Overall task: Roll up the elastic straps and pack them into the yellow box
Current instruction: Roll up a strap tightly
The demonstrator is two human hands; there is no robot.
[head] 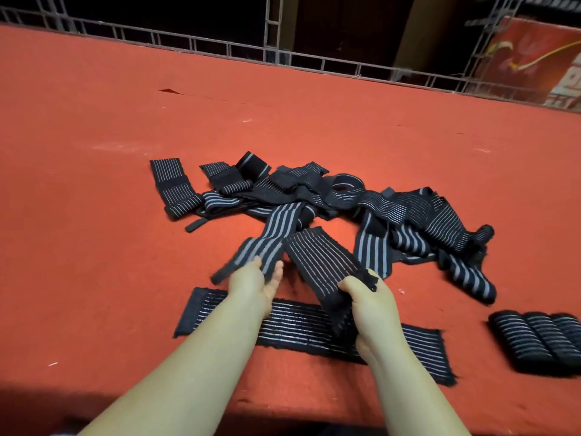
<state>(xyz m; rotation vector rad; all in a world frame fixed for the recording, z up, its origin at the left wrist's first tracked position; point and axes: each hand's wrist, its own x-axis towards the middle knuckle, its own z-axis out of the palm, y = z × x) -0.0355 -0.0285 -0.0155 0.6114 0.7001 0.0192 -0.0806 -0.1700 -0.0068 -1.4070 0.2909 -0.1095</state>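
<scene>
A tangled pile of black elastic straps (330,196) with pale stripes lies in the middle of the red table. My left hand (254,286) grips the near end of a wide-striped strap (276,234) that runs back into the pile. My right hand (367,302) grips a fine-striped strap (320,262), lifted off the table. Under both forearms a long fine-striped strap (298,328) lies flat. Three rolled straps (537,341) sit side by side at the right edge. No yellow box is in view.
The red felt table (125,136) stretches far to the left and back. A metal lattice rail (273,55) runs along its far edge. A red printed banner (534,58) stands at the back right.
</scene>
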